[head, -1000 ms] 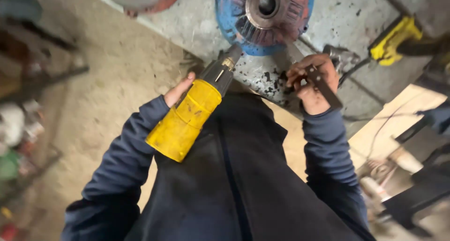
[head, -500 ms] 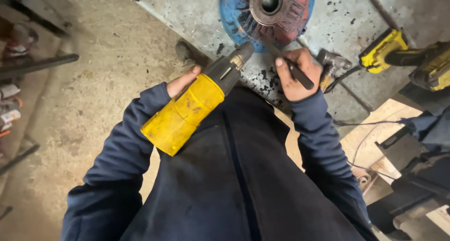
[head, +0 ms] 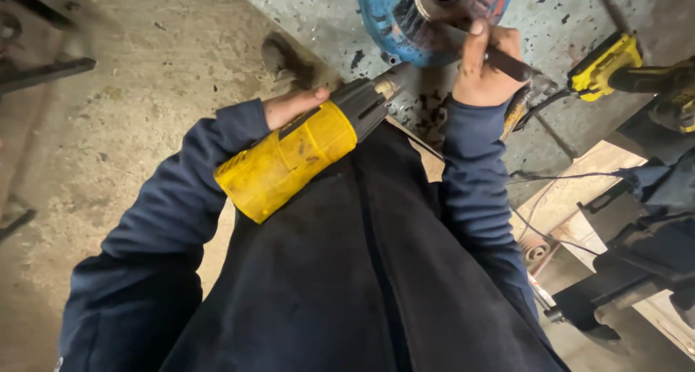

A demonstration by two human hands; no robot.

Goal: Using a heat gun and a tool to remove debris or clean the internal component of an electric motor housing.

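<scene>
At far edge of grey metal worktop (head: 326, 10): round blue-and-rust hub (head: 405, 14). Right hand (head: 485, 64) nearer, grip clamped on dark steel bar (head: 507, 62) angled into hub. Left hand (head: 289, 108) grips yellow power wrench (head: 297, 158), nose pointing toward hub, short of it.

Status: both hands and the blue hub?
Left hand grips yellow power tool. Right hand holds dark bar against blue hub. Nothing between.
</scene>
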